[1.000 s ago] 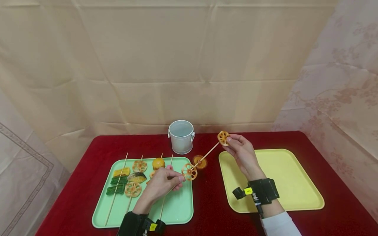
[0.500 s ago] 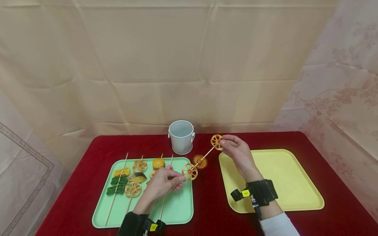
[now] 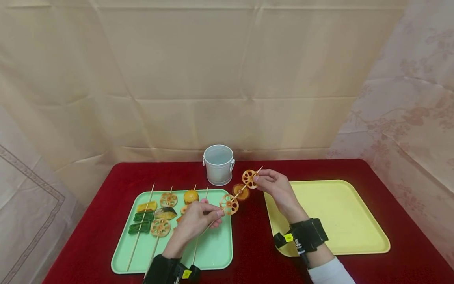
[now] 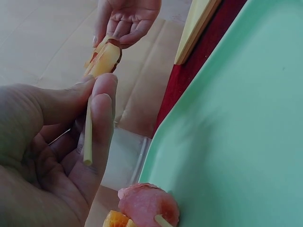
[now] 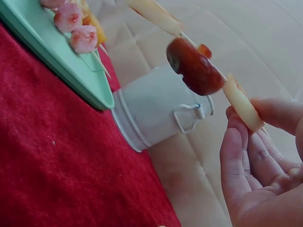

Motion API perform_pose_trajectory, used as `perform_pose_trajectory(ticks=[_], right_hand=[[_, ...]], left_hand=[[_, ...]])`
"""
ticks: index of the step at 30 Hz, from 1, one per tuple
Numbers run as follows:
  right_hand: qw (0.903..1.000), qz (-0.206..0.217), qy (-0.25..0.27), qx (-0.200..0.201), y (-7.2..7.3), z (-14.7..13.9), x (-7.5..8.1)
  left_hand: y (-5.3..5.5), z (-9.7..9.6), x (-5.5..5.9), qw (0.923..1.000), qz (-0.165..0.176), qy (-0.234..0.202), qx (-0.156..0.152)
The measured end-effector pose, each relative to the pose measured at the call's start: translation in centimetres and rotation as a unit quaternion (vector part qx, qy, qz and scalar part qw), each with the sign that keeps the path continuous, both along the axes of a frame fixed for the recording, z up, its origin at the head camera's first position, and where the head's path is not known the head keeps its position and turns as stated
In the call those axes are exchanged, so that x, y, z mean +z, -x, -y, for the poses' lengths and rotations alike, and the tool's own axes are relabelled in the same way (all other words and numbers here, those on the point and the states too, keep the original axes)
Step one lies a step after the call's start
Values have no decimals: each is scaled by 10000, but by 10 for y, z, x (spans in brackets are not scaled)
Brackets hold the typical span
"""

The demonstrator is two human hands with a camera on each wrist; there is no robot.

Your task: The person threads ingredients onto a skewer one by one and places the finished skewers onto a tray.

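Observation:
My left hand [image 3: 198, 220] pinches a thin wooden skewer [image 4: 88, 142] near its lower part, above the green tray. Threaded on the skewer are a lotus root slice [image 3: 229, 204] close to the left fingers and a brown, round mushroom-like piece [image 5: 194, 66] beyond it. Farther up, my right hand [image 3: 280, 191] pinches a second lotus root slice [image 5: 242, 105] between thumb and fingers. The skewer's pointed tip sticks out past this slice, which sits near the brown piece. The skewer slants up to the right, clear of the table.
The green tray [image 3: 223, 252] on the left bears several skewers, with lotus root slices [image 3: 160, 227], green pieces [image 3: 140, 227] and pink balls [image 5: 84, 39]. A pale metal bucket [image 3: 218, 167] stands behind it. At right lies a yellow tray [image 3: 347, 221] on the red cloth [image 3: 248, 244].
The right hand has moved left and down along the skewer, sliding its lotus root slice from the tip toward the brown piece. The skewer's tip now shows beyond the slice. The left hand stays put.

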State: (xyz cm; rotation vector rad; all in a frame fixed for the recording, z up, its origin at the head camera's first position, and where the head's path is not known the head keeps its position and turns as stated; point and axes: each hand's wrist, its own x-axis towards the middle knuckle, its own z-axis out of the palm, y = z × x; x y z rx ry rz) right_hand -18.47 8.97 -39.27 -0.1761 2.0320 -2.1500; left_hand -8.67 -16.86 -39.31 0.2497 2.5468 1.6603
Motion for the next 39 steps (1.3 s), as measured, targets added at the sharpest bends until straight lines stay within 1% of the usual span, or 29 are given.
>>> perform_pose_trajectory(ticks=[5, 9, 14, 16, 18, 21, 23, 26, 28, 31, 33, 36, 39], right_hand=[[10000, -14, -76, -22, -1, 2, 0], [9999, -9, -120, -46, -1, 3, 0], [9999, -17, -128, -26, -1, 0, 0], [9999, -16, -146, 3, -1, -1, 1], [9999, -20, -169, 12, -1, -2, 1], [9998, -35, -200, 59, -1, -1, 1], [9997, -45, -213, 88, -1, 0, 1], [9993, -59, -338, 114, 0, 1, 0], [9988, -90, -464, 108, 0, 0, -1], [9982, -78, -600, 14, 2, -3, -1], [9980, -64, -628, -73, 2, -5, -1], [9981, -24, -566, -228, 3, -8, 1], [9985, -54, -490, -232, 2, -10, 3]], left_hand=[[0, -2, 0, 10000, -36, 36, 55], [0, -3, 1, 9996, -33, 239, 135], [1, -5, 1, 9987, -189, 451, 140], [2, -6, 2, 9975, -290, 618, 159], [2, -7, 2, 9952, -423, 857, 219], [0, -9, 2, 9884, -576, 1365, 339], [-2, -10, 2, 9843, -647, 1597, 382], [-4, -10, 5, 9807, -786, 1742, 402], [-6, -10, 7, 9812, -893, 1664, 407], [-10, -7, 8, 9821, -970, 1563, 414], [-15, -5, 6, 9811, -999, 1608, 404], [-24, -1, 0, 9783, -990, 1765, 436], [-35, 2, -6, 9753, -1000, 1891, 542]])
